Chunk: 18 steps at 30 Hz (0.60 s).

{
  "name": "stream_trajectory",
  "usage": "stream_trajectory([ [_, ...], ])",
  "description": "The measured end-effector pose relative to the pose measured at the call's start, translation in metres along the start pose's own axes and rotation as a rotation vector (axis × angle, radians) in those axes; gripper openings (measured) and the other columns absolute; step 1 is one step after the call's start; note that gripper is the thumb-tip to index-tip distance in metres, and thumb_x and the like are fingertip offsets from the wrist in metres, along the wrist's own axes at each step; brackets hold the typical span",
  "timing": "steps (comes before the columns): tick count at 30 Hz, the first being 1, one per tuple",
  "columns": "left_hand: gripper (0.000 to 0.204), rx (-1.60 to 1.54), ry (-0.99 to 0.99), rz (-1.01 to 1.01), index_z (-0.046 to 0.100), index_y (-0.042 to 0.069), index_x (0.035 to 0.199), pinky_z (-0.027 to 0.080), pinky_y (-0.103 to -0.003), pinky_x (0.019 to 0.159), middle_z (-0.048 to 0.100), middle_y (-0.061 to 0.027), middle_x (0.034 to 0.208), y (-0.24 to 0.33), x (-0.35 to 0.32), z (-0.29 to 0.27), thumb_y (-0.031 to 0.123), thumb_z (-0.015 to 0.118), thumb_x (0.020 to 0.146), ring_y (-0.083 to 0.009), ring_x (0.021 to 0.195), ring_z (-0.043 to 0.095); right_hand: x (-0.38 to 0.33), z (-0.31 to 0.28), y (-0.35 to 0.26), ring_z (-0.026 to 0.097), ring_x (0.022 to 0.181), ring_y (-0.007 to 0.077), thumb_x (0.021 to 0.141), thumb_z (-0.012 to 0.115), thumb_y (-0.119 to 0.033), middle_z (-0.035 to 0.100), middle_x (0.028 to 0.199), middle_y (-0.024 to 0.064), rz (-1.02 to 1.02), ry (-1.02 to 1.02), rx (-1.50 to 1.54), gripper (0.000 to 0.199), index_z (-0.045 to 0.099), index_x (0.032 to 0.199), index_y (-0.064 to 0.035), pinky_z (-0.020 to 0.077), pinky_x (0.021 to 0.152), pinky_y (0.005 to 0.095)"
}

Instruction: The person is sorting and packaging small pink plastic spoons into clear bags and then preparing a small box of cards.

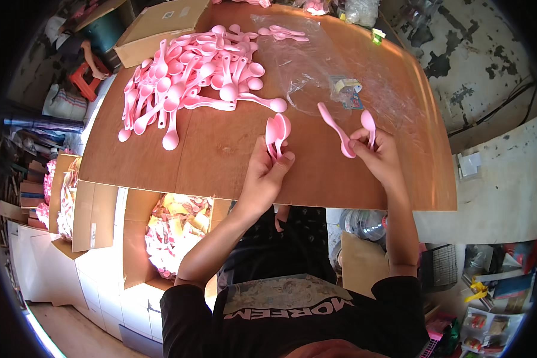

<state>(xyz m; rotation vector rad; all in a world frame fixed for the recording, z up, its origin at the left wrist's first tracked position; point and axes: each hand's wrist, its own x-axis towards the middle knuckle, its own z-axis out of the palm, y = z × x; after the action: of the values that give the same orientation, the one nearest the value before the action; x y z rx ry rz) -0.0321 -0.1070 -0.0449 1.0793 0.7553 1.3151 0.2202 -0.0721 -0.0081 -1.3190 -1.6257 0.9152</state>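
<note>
My left hand point(266, 174) is closed round the handles of a few pink spoons point(278, 129), held together with their bowls pointing up. To the right, my right hand point(377, 156) pinches two more pink spoons. One spoon point(336, 128) slants up to the left with its bowl end at my thumb, and the other spoon point(368, 121) stands bowl up behind the fingers. Both hands are apart, over the near part of the brown table point(221, 161). A large heap of pink spoons point(191, 74) lies loose on the far left of the table.
A cardboard box point(158, 33) stands behind the heap. Clear plastic film point(307, 65) and a small blue packet point(352, 100) lie on the table's far right. Below the near edge is an open carton point(137, 238) of small packages. A person sits by a red stool point(88, 77) at far left.
</note>
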Motion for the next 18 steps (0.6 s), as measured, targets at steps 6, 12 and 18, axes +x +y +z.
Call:
stream_trajectory([
  [6, 0.053, 0.469, 0.016, 0.440, 0.042, 0.004, 0.123, 0.043, -0.030, 0.077, 0.053, -0.0141, 0.109, 0.008, -0.004, 0.000, -0.006, 0.066, 0.076, -0.0199, 0.095, 0.054, -0.005, 0.031, -0.043, 0.052, 0.065, 0.0045, 0.081, 0.065, -0.005, 0.060, 0.078, -0.0004, 0.171, -0.355, 0.063, 0.010, 0.062, 0.090, -0.0020, 0.0378, 0.055, 0.0192],
  [12, 0.029, 0.471, -0.054, 0.112, 0.053, 0.004, 0.109, 0.038, -0.023, 0.061, 0.060, -0.0082, 0.081, 0.022, -0.004, -0.001, 0.003, 0.068, 0.084, -0.0090, 0.074, 0.055, -0.005, 0.050, -0.062, 0.040, 0.055, 0.0024, 0.092, 0.059, -0.010, 0.058, 0.079, 0.0033, 0.359, -0.356, 0.741, 0.014, 0.060, 0.103, -0.0013, 0.0288, 0.048, 0.0212],
  [18, 0.005, -0.131, -0.051, 0.122, 0.058, 0.003, 0.096, 0.038, -0.020, 0.062, 0.054, 0.0065, 0.081, 0.006, -0.006, 0.002, 0.007, 0.060, 0.095, -0.0009, 0.073, 0.047, -0.014, 0.099, -0.050, 0.056, 0.114, 0.0192, 0.104, 0.041, -0.018, 0.053, 0.131, 0.0136, -0.161, -0.242, 0.163, 0.038, 0.046, 0.136, 0.0002, 0.0438, 0.097, 0.0317],
])
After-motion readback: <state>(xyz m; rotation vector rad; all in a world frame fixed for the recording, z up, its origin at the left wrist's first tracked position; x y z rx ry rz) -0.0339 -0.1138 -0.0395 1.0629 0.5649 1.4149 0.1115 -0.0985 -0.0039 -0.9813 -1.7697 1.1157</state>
